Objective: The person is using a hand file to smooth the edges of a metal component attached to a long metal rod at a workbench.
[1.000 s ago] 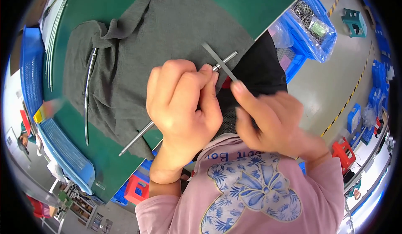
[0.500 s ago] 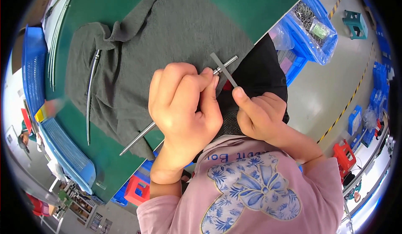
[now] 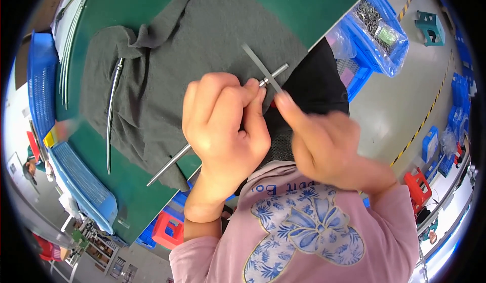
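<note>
My left hand [image 3: 223,126] is closed round a thin silvery metal rod [image 3: 169,165], which slants from lower left to upper right. The rod's grooved tip sticks out beyond the thumb and forefinger. A flat grey file [image 3: 256,61] lies across that tip. My right hand [image 3: 324,144], smeared by motion, grips the file's near end, with the forefinger stretched along it. Beneath the hands a dark grey cloth [image 3: 217,30] covers part of the green table [image 3: 304,5]. Another metal rod [image 3: 110,116] rests on the cloth to the left, its far end by a fold.
Blue perforated baskets [image 3: 83,177] and several thin rods [image 3: 71,45] line the table's left side. Off the right edge stands a blue bin [image 3: 400,63] with small metal parts in plastic. Red stools [image 3: 167,230] and a green stool [image 3: 430,28] are on the floor.
The file has slid up and to the left across the rod's tip, pushed by my right hand. My left hand and the rod have hardly moved.
</note>
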Motion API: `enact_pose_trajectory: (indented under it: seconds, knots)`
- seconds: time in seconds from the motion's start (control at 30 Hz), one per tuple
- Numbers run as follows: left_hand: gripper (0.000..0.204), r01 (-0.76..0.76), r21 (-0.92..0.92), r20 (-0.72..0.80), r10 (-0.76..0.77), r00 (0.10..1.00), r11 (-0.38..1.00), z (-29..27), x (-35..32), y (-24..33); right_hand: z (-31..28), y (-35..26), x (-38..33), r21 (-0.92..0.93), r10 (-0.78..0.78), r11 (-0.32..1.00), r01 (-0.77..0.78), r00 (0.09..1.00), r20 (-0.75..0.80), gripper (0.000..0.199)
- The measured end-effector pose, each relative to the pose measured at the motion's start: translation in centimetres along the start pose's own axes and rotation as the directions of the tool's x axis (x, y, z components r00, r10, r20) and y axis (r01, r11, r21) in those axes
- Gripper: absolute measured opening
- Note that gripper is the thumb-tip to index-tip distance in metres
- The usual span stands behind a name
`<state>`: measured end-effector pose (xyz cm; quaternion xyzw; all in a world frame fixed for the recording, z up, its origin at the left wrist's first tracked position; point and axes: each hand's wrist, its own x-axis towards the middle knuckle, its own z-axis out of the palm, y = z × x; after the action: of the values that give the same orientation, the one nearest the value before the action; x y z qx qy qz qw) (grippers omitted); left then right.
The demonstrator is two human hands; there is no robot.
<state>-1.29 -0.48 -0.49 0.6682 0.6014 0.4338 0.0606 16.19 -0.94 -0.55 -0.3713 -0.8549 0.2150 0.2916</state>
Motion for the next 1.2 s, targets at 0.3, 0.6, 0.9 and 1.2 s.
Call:
enact_pose_trajectory:
  seconds: [0.3,0.6,0.9,1.2]
  knots:
    - [0.017,0.012,-0.003,0.013,-0.012,1.0,1.0,0.1,0.2,0.3,-1.3,-0.5,0.4,0.013,0.033,0.999,-0.034,0.997,0.068,0.061]
    - [0.017,-0.011,-0.008,0.008,0.011,1.0,1.0,0.2,0.2,0.1,-0.4,0.2,-0.4,0.003,-0.006,1.0,0.006,1.0,-0.012,0.056]
    - [0.017,-0.022,0.011,0.02,0.022,1.0,1.0,0.1,0.1,0.0,2.9,1.8,-1.6,-0.137,-0.121,0.987,0.089,0.963,-0.243,0.05]
    - [0.017,0.004,0.028,0.047,-0.006,0.999,1.0,-0.3,0.3,0.0,3.6,2.4,-2.3,-0.114,-0.132,0.988,0.104,0.95,-0.284,0.053]
